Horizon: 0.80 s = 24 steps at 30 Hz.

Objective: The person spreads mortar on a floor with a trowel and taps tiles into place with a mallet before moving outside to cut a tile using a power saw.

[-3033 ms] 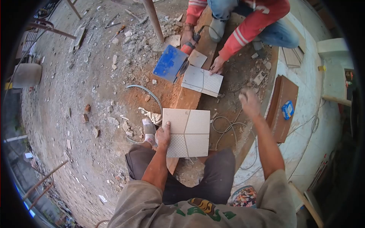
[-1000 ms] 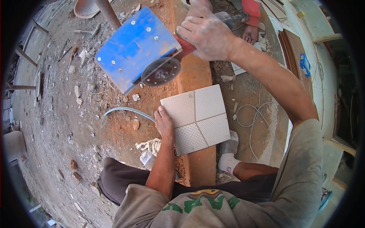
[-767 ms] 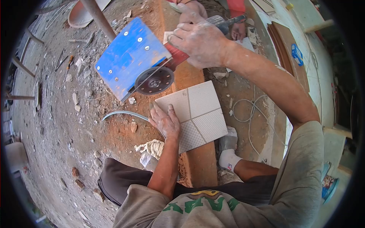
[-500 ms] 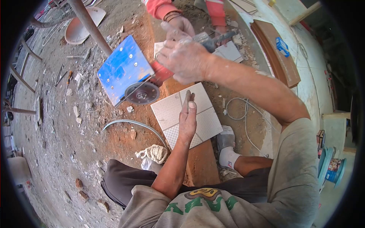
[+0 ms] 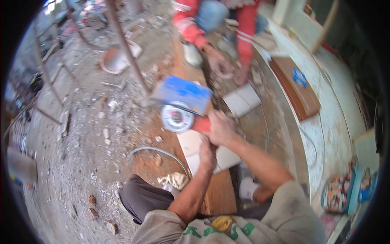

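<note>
My right hand (image 5: 221, 128) is wrapped around the red body of a handheld circular cutter (image 5: 201, 124). Its blue base plate (image 5: 187, 94) faces up and its round blade (image 5: 177, 117) shows on the left side. Close below, my left hand (image 5: 208, 154) is over a light tile (image 5: 189, 146), beside the cutter's body. Blur and the right hand hide its fingers, so whether it grips anything does not show. The tile rests on a brown wooden plank (image 5: 221, 195), partly covered by both hands and the cutter.
Across from me are another person's hands (image 5: 221, 67), near a second light tile (image 5: 242, 100). Brown boards (image 5: 294, 87) with a blue packet (image 5: 299, 77) lie at the right. A grey hose (image 5: 160, 149) curves by the plank. Rubble covers the ground at left, near metal poles (image 5: 128, 53).
The cutter has come down and turned toward the tile, with my right hand lowered closer to my left. The view has shifted. The other person's hands are now away from the cutter.
</note>
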{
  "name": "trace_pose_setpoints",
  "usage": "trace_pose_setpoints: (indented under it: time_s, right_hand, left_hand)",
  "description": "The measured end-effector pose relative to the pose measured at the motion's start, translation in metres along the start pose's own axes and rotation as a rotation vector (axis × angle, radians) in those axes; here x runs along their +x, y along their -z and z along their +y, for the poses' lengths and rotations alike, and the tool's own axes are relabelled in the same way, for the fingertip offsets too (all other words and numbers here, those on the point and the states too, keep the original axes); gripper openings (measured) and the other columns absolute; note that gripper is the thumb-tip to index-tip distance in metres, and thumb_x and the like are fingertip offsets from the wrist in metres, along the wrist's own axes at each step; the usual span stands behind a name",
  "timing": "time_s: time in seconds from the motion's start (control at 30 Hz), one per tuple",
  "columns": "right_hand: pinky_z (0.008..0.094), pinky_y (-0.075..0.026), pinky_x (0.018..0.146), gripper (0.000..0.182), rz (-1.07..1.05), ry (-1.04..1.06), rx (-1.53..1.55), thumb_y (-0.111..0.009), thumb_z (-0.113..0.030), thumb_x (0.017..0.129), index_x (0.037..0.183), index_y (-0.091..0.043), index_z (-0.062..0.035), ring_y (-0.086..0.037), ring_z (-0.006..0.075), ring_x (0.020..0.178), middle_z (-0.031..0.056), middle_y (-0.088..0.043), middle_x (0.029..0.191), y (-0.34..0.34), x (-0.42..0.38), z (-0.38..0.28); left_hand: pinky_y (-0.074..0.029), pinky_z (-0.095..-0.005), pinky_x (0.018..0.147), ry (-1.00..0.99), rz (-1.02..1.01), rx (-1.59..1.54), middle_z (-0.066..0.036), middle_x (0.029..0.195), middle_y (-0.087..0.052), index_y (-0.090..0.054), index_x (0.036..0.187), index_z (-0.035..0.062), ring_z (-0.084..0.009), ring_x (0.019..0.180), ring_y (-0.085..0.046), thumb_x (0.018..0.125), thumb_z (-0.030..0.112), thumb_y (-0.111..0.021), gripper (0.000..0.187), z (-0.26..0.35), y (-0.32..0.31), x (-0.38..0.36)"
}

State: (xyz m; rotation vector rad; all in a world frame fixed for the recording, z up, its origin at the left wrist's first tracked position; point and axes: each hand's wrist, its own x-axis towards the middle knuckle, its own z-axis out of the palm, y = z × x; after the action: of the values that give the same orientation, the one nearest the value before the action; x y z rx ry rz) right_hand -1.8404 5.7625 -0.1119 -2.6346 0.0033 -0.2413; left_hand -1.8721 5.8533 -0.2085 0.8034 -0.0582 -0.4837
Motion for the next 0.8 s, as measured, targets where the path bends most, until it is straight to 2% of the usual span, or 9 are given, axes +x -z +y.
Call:
trace_pose_setpoints:
  time_s: [0.13, 0.2, 0.3, 0.37, 0.47, 0.53, 0.63, 0.7, 0.8]
  right_hand:
    - [0.0449, -0.049, 0.081, 0.057, 0.12, -0.23, 0.398, -0.079, -0.035, 0.063, 0.098, -0.058, 0.0036, -0.062, 0.0413, 0.088, 0.0256, -0.064, 0.095, -0.003, -0.011, -0.001]
    - [0.0439, -0.05, 0.079, 0.056, 0.254, -0.221, 0.517, -0.08, -0.034, 0.063, 0.098, -0.058, 0.004, -0.063, 0.0404, 0.085, 0.0252, -0.064, 0.093, -0.003, -0.012, -0.005]
    - [0.0415, -0.05, 0.077, 0.053, 0.424, -0.281, 0.658, -0.08, -0.032, 0.064, 0.098, -0.059, 0.0045, -0.064, 0.0371, 0.083, 0.0238, -0.065, 0.091, 0.013, -0.026, -0.006]
    - [0.0376, -0.05, 0.076, 0.053, 0.468, -0.327, 0.728, -0.08, -0.027, 0.068, 0.102, -0.057, 0.005, -0.065, 0.03, 0.082, 0.0206, -0.065, 0.093, 0.041, -0.038, -0.015]
    - [0.034, -0.049, 0.072, 0.043, 0.659, -0.251, 0.712, -0.078, -0.023, 0.071, 0.098, -0.058, 0.0037, -0.062, 0.0212, 0.075, 0.013, -0.065, 0.088, 0.066, -0.054, -0.017]
    - [0.0357, -0.049, 0.078, 0.051, 0.608, -0.3, 0.769, -0.079, -0.025, 0.072, 0.106, -0.054, 0.0043, -0.063, 0.0256, 0.086, 0.0151, -0.063, 0.1, 0.087, -0.066, -0.01]
    - [0.0344, -0.049, 0.08, 0.052, 0.528, -0.187, 1.191, -0.076, -0.027, 0.074, 0.11, -0.053, 0.0025, -0.062, 0.0223, 0.088, 0.0118, -0.061, 0.103, 0.119, -0.088, 0.0]
    - [0.0316, -0.049, 0.081, 0.053, 0.227, -0.076, 1.584, -0.073, -0.025, 0.075, 0.116, -0.052, 0.0013, -0.061, 0.0177, 0.088, 0.0088, -0.06, 0.103, 0.118, -0.107, 0.029]
    - [0.0282, -0.049, 0.08, 0.053, 0.405, -0.143, 1.49, -0.07, -0.024, 0.075, 0.119, -0.051, 0.0008, -0.06, 0.0149, 0.088, 0.0071, -0.059, 0.101, 0.123, -0.142, 0.043]
  left_hand:
    - [-0.035, -0.0369, 0.104, 0.004, 0.16, 0.074, -0.01, 0.138, -0.045, -0.034, 0.139, 0.0044, -0.0225, 0.126, -0.044, 0.095, 0.061, -0.024, 0.073, 0.015, -0.016, -0.006]
    - [-0.041, -0.0309, 0.096, -0.173, 0.299, 0.285, -0.01, 0.13, -0.049, -0.037, 0.137, 0.0028, -0.018, 0.114, -0.05, 0.098, 0.057, -0.026, 0.068, 0.018, -0.032, -0.004]
    - [-0.044, -0.0314, 0.09, -0.232, 0.268, 0.443, -0.014, 0.121, -0.054, -0.043, 0.131, -0.0004, -0.0181, 0.104, -0.054, 0.099, 0.056, -0.023, 0.068, 0.025, -0.049, -0.009]
    - [-0.039, -0.0387, 0.094, -0.142, 0.261, 0.627, -0.027, 0.111, -0.058, -0.054, 0.118, -0.0052, -0.0344, 0.105, -0.055, 0.1, 0.051, -0.017, 0.07, 0.029, -0.07, -0.011]
    - [-0.042, -0.0416, 0.087, -0.05, 0.245, 0.732, -0.028, 0.092, -0.064, -0.06, 0.101, -0.0083, -0.0408, 0.091, -0.058, 0.099, 0.054, -0.014, 0.078, 0.048, -0.108, -0.024]
    - [-0.044, -0.0423, 0.083, -0.071, 0.228, 0.716, -0.025, 0.084, -0.065, -0.061, 0.093, -0.0094, -0.0365, 0.086, -0.06, 0.098, 0.057, -0.014, 0.082, 0.041, -0.114, -0.023]
    - [-0.044, -0.0401, 0.082, -0.038, -0.055, 0.515, -0.022, 0.085, -0.065, -0.063, 0.095, -0.0074, -0.0288, 0.087, -0.061, 0.094, 0.065, -0.015, 0.087, 0.032, -0.119, -0.021]
    - [-0.045, -0.0395, 0.082, 0.066, -0.154, 0.429, -0.021, 0.086, -0.066, -0.064, 0.096, -0.0068, -0.0268, 0.088, -0.061, 0.093, 0.068, -0.016, 0.089, 0.022, -0.121, -0.027]
    - [-0.049, -0.0285, 0.075, 0.44, -0.401, 0.249, -0.012, 0.095, -0.066, -0.057, 0.117, 0.0021, -0.0157, 0.08, -0.061, 0.089, 0.073, -0.019, 0.085, 0.004, -0.133, -0.045]
